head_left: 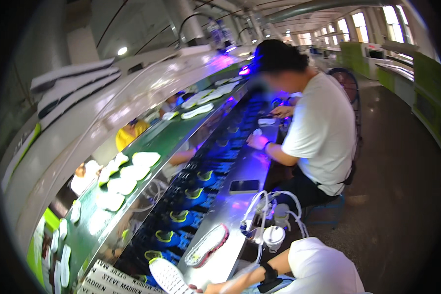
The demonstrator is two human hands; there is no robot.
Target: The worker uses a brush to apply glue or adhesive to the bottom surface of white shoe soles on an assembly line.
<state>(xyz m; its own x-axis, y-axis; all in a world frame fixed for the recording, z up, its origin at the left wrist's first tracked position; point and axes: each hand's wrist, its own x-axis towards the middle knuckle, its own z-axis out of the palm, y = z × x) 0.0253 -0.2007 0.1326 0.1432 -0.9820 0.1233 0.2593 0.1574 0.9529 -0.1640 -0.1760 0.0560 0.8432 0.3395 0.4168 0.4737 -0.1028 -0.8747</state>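
At the lower edge an arm with a white sleeve and a black wristband reaches left; I take it for my right arm. The fingertips of my right hand point(197, 288) close on the end of a white shoe sole point(168, 275), which is tilted and partly cut off by the frame. Just beyond it, on the metal bench point(247, 208), lies another shoe sole point(207, 246), pale inside with a dark red edge. My left hand does not show. Blue shoes point(181, 218) with yellow-green collars stand in a row on the dark line beside the bench.
A co-worker point(318, 127) in a white shirt sits farther along, hands over the bench. A phone point(244, 186) lies there; white hoses and cups point(274, 236) stand at its right edge. White soles point(134, 171) lie on a green belt point(147, 142). A lettered striped piece point(117, 280) is at lower left.
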